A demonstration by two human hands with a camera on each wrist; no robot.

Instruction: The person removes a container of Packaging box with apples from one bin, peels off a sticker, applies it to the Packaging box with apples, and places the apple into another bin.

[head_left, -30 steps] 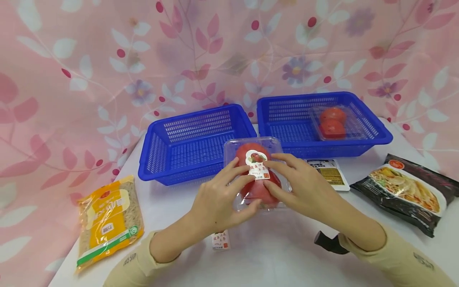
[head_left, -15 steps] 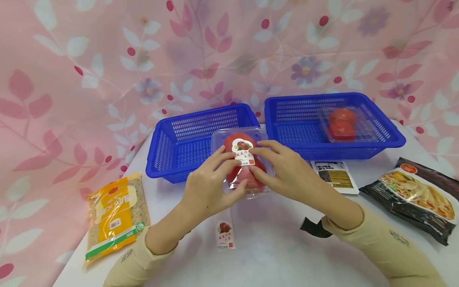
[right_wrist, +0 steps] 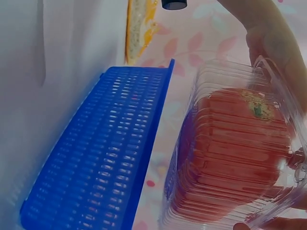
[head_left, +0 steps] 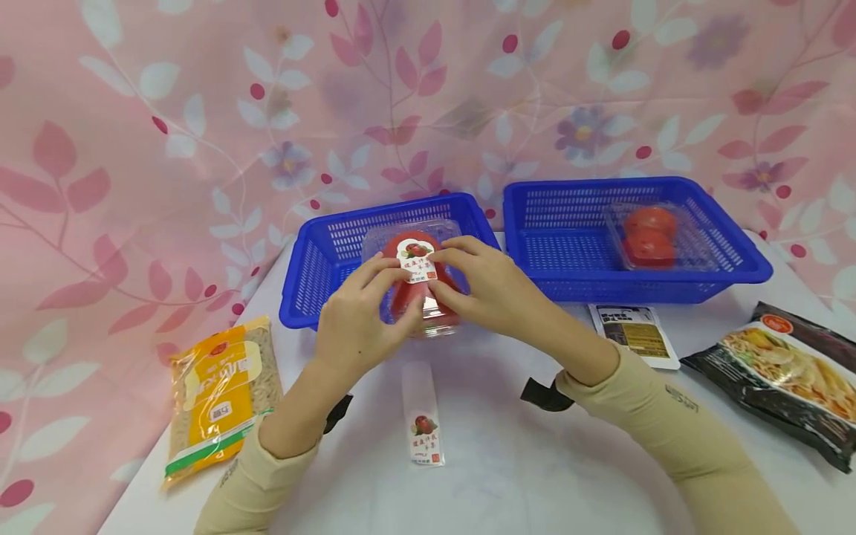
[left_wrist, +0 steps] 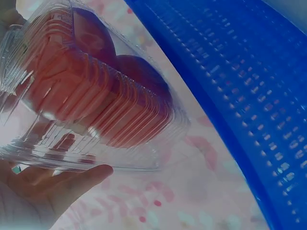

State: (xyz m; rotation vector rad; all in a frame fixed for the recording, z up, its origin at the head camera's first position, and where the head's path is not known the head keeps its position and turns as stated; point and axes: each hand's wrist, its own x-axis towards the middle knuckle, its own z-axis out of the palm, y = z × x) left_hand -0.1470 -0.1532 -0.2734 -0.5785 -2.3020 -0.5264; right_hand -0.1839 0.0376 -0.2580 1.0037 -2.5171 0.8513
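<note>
We grip the tomato box [head_left: 417, 279] with both hands, left hand [head_left: 354, 327] and right hand [head_left: 491, 286], over the left basket's [head_left: 314, 286] near rim; basket lies just beyond.

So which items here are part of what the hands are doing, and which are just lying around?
In hand:
left hand
right hand
tomato box
left blue basket

Lying about:
right blue basket with second tomato box
yellow noodle bag
black noodle packet
small sachet
loose label
</note>
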